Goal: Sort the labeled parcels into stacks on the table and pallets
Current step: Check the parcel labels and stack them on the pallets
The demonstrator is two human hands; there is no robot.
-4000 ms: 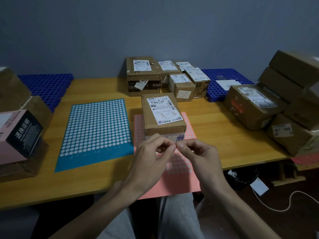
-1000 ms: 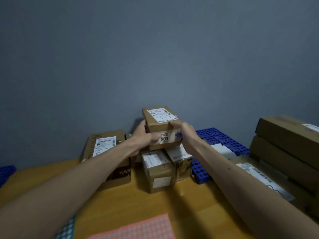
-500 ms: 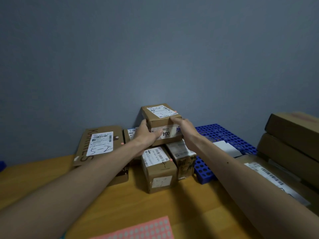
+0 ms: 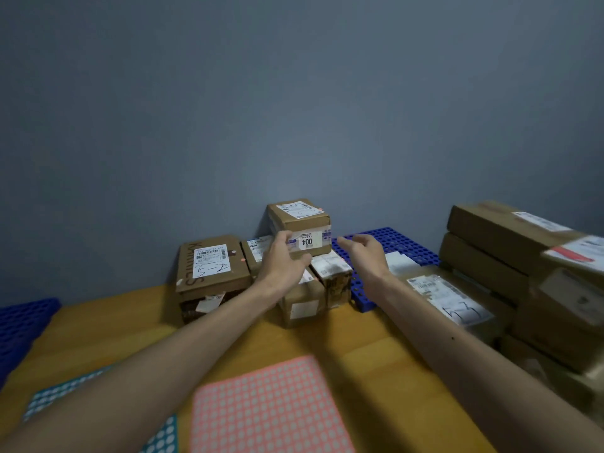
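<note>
The left hand point(image 4: 283, 260) lies loosely curled against the front of the parcel marked 004 point(image 4: 295, 220) (grip or mere touch, I cannot tell). The right hand point(image 4: 363, 253) hangs spread just right of the parcel, clear of it. The parcel sits atop smaller parcels point(image 4: 302, 305) at the desk's point(image 4: 359, 341) far edge, beside a blue pallet point(image 4: 392, 243). Bare wood separates them from the pink dotted sheet point(image 4: 268, 407) near the front edge. The box stack point(image 4: 496, 237) at right is blurred and cut off.

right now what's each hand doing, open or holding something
Left hand: open, thumb against the top box.
Right hand: open, holding nothing, clear of the box.
</note>
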